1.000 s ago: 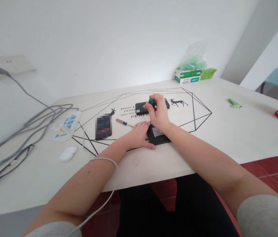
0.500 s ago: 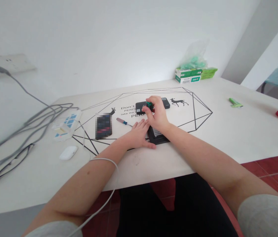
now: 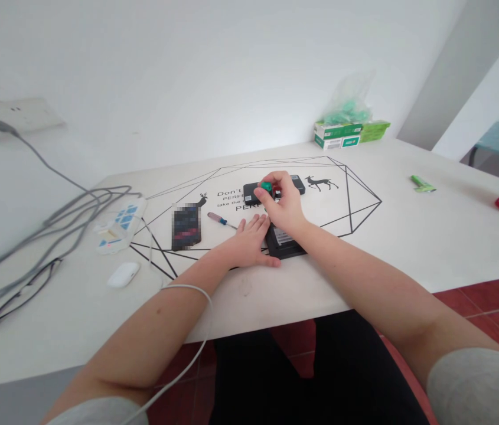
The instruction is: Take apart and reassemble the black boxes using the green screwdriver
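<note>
A: Which step is this?

B: Turning a screw, I'd judge. The right hand (image 3: 283, 208) is closed round a green driver (image 3: 267, 186), upright over the black case (image 3: 286, 250) on the counter (image 3: 408, 236). The left hand (image 3: 249, 241) lies flat, fingers spread, against the case's left edge.

A: What does the next move need?

B: Steady downward pressure, with the case pinned. The tip and screw are hidden behind the right hand.

Two black cases (image 3: 285, 248), two screwdrivers (image 3: 218, 218), one phone (image 3: 186, 226), one power strip (image 3: 120, 227) and one pair of glasses (image 3: 21, 293) are showing at the bench (image 3: 408, 236).
</note>
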Tool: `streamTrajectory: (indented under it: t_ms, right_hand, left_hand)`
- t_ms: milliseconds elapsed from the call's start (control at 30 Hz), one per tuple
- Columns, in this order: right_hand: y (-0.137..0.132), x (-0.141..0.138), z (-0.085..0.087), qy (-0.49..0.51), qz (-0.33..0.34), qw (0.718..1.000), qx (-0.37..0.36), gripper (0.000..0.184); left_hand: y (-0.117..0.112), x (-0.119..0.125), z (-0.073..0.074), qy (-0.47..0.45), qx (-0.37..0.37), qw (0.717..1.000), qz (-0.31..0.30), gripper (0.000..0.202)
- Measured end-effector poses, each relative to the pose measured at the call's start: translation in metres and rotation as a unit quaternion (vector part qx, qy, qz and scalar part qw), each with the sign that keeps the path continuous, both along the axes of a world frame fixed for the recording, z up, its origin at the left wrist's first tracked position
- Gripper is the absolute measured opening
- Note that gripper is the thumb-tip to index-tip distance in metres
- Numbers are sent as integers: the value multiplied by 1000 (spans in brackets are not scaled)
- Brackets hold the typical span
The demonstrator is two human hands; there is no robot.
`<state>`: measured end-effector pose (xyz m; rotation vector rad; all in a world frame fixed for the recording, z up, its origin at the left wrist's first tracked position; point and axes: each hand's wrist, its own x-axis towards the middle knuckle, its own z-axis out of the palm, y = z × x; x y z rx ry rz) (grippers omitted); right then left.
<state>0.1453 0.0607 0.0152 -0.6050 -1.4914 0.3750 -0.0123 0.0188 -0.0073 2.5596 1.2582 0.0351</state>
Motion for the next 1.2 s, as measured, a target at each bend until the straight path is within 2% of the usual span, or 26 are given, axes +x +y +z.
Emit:
streamTrajectory:
  t_ms: [133,233,400,533,600,667,767,833,967,1067,1200]
  right_hand:
    - [-1,1,3,7,26,1000,-16,14]
    - [0,2,5,6,20,1000,17,7]
    - [2,4,9,-1,-12,998,69,16]
    - [4,7,10,7,3,997,72,24]
    - [5,8,8,11,7,999,50,25]
    - [7,8,6,18,10,1000,24,25]
    - [7,7,4,33,25,999,2,24]
    - [5,6,4,38,34,999,-8,21]
    - [1,3,7,31,10,999,-13,8]
    - [2,1,7,17,-21,1000,6,22]
    - [6,0,3,14,-42,999,9,17]
  left_hand:
    - [1,-2,-1,-4,-2,1000,-7,125]
    - [0,-2,-2,-11,-1,1000,-6,111]
    - [-2,-2,-6,-24,26,999,10,97]
    - [2,-5,-3,-73,75,994,17,74]
    - [5,-6,1,-104,117,986,50,64]
    - [9,-5,3,-100,163,973,128,56]
    - [13,-4,1,-25,218,941,257,38]
    - [13,-4,-2,17,224,928,296,33]
    - [10,-5,-2,37,177,935,306,36]
    - [11,-7,0,43,167,940,295,38]
    - [12,-8,1,61,160,942,289,38]
